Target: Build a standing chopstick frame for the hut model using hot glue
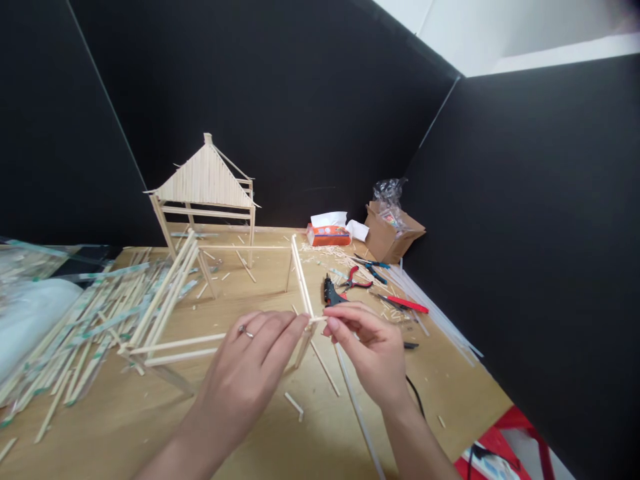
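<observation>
Pale cream stick frame (pixel 301 273), black wall (pixel 280 100)

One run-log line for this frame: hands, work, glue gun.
left hand: at near-right corner of stick frame | right hand: pinching small stick piece at same corner | glue gun: on table, beyond right hand

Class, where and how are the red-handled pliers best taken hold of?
Probably grip the pliers by both red handles, coming from the right: the handles spread apart toward that side, while the other end lies close to the black glue gun.
</observation>
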The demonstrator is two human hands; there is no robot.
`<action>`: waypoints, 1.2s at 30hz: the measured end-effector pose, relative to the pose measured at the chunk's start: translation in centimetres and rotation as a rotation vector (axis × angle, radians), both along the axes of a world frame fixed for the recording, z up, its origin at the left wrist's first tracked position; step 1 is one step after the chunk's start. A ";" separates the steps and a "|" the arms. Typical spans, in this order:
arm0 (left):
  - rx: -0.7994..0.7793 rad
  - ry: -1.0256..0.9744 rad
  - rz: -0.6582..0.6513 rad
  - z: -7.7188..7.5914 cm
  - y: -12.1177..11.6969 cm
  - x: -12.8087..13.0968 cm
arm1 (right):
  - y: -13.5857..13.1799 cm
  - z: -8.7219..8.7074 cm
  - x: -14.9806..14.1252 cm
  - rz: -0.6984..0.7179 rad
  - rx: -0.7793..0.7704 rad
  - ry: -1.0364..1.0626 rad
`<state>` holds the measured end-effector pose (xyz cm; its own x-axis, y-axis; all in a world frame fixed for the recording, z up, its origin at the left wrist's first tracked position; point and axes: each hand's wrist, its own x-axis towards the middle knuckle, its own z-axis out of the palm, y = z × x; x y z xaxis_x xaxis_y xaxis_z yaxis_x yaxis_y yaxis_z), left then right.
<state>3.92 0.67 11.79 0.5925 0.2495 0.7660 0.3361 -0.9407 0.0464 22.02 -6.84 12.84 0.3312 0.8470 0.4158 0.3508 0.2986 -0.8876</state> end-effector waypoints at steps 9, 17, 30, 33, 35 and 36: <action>0.001 0.027 0.030 -0.2 0.1 0.0 | -0.3 0.1 0.4 -0.011 -0.038 -0.028; -0.015 -0.022 -0.032 0.9 -3.4 -1.4 | -2.4 -5.1 8.9 -0.248 -0.854 -0.772; -1.302 -0.244 -0.266 0.5 -5.2 2.5 | -8.1 -8.0 12.7 -0.183 -1.084 -0.822; -1.313 -0.282 -0.256 0.8 -5.1 2.4 | -8.0 -7.3 12.5 -0.280 -0.988 -0.856; -1.307 -0.277 -0.217 1.0 -5.1 2.3 | -8.2 -6.7 12.1 -0.361 -0.942 -0.863; -1.299 -0.266 -0.197 1.0 -5.1 2.2 | -8.5 -6.3 11.8 -0.388 -0.918 -0.849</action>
